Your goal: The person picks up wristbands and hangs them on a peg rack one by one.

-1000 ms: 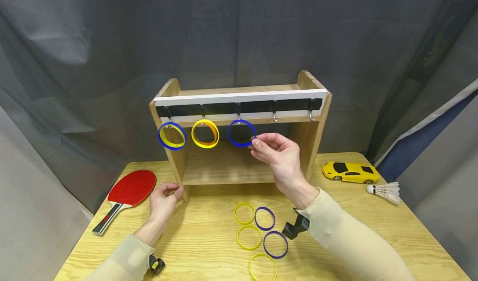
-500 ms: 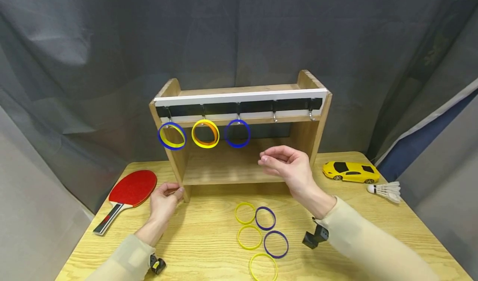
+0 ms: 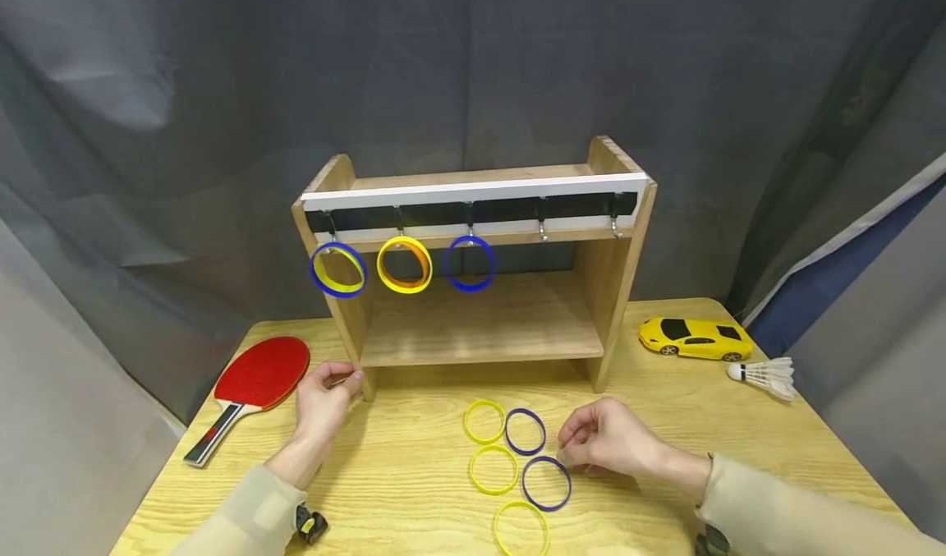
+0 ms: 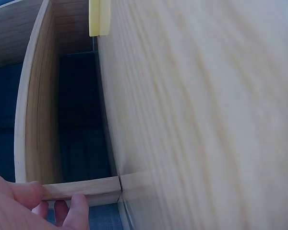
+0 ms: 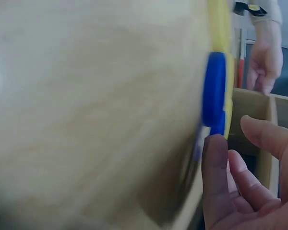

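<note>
Now that a ring (image 3: 470, 288) hangs released on the middle hook (image 3: 470, 230), leaving two bare, my right hand (image 3: 609, 438) has dropped, loose and empty, to two o'clock of the counter's (image 3: 414, 482) nearer blue ring (image 3: 547, 507); my left hand (image 3: 321, 400) pinches the rack (image 3: 480, 338).

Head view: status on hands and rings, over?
Left hand grips wooden shelf at its left side. Right hand beside front blue ring on table, ring unpinched, contact unclear. Nothing seen blocking.

Head view downward, wrist close-ups, shared shelf (image 3: 480, 318)
</note>
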`<state>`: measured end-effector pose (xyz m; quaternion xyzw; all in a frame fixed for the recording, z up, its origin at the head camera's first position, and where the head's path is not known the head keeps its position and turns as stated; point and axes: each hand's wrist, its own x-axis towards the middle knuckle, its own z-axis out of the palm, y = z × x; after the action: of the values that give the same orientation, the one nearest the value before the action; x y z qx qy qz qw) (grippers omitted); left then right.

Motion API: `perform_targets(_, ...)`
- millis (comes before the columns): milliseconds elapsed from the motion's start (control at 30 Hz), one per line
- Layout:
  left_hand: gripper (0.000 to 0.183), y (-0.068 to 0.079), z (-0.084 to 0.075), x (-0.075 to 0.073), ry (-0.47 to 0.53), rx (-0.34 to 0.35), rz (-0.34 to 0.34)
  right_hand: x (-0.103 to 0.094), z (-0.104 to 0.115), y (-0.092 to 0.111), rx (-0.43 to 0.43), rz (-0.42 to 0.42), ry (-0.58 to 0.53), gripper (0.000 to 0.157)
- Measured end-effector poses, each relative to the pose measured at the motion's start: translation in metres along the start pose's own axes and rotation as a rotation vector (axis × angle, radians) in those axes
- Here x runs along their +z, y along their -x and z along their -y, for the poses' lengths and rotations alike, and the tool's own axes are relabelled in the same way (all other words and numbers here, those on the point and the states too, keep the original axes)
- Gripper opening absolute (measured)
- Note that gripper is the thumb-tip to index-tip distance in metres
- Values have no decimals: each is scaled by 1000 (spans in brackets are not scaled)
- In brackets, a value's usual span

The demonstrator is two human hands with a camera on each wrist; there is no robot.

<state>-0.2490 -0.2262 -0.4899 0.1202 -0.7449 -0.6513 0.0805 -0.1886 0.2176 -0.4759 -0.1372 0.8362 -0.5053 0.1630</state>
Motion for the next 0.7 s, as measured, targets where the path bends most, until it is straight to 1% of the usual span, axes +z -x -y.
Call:
perform_targets(67,28,0,0,0,-5,1,2,3,-5,3,8,3,38,19)
perform_targets(133,27,0,0,0,-4,2,1,5,-8,4,14,7,52,18)
perform_targets(467,26,2,-2,1,10,6,4,14,-13,1,-13,1,108,15)
perform_targets(700,25,3,-4,1,18,9,4,15,-14,0,-27,-1,115,13)
